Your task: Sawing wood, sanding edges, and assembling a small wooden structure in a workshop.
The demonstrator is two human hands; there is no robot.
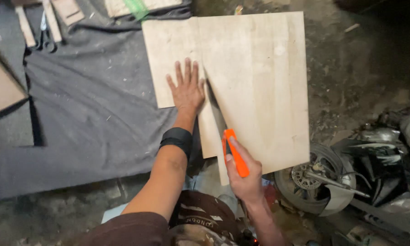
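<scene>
Plywood sheet [255,77] is lying on grey cloth [91,114]; left hand [187,89] is pressing flat, fingers spread, steadying it beside the cut, while right hand [243,177] is gripping an orange-handled saw [234,152].

Light falls brightest on the pale wooden board [255,86] before me; the frame's right edge and corners sink into murky, soft shadow.
</scene>
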